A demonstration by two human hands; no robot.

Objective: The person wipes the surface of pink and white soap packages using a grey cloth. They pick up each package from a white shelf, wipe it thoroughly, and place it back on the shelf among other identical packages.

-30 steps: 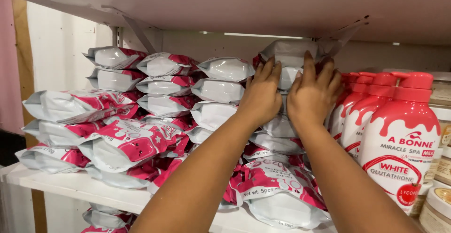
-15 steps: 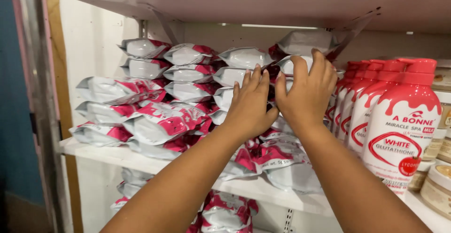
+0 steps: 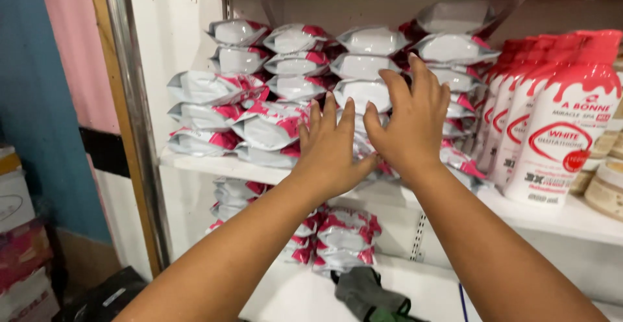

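Pressing flat with fingers spread, left hand (image 3: 331,147) and right hand (image 3: 409,124) rest open against stacked silver-pink pouches (image 3: 363,91) on the white shelf (image 3: 214,164), grasping nothing.

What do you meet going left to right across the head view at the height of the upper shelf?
Blue wall → metal upright post → stacked silver-and-pink pouches → left hand → right hand → row of red-and-white pump bottles → round jar at the right edge.
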